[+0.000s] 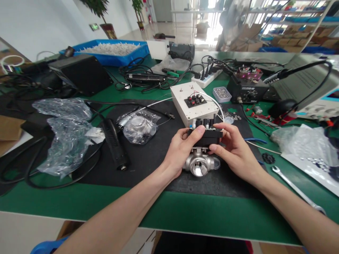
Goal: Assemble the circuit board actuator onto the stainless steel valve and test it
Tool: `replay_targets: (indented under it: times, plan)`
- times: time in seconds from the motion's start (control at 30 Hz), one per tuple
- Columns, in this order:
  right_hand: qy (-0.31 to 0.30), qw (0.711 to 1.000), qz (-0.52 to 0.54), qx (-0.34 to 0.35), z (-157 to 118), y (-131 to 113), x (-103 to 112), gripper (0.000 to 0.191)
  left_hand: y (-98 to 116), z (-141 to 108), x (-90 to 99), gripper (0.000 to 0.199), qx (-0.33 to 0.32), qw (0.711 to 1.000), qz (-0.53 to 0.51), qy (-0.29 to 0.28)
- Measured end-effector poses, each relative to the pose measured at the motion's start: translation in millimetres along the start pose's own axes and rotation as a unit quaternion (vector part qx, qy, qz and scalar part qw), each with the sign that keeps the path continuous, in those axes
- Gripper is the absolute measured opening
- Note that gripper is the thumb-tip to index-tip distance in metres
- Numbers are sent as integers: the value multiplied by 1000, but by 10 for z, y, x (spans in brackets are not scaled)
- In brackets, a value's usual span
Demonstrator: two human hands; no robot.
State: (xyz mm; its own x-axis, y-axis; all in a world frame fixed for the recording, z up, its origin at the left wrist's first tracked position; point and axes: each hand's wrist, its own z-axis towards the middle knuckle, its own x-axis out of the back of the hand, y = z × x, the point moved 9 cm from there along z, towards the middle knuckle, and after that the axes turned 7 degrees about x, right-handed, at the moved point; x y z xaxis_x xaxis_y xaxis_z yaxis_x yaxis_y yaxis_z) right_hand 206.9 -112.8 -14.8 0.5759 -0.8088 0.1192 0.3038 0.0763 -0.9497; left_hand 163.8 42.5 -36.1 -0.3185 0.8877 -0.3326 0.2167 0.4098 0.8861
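Note:
Between my hands stands a black actuator housing [203, 138], its top uncovered so that a circuit board and black parts show. Below it sits a shiny metal valve body [198, 165] with a round port facing me. My left hand [182, 148] grips the housing's left side, thumb on its upper front edge. On the other side my right hand [233, 148] has its thumb and fingers closed round the housing's right edge. Just behind stands a white control box [194, 100] with red and black terminals; a white cable runs from it toward the housing.
A bagged metal valve [139, 127] and a black electric screwdriver [114, 144] lie to the left. At right are a wrench [298, 188], a black knob [268, 158] and a soldering station [247, 88]. Behind stand a tub of screws [221, 94] and a blue tray [132, 54].

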Motion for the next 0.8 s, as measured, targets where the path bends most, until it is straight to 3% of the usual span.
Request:
replay_targets:
  times: [0.8]
  plan:
    - [5,1000,2,-4,-4,6,13,55,15,-14,-9,69,-10,1000,4,3]
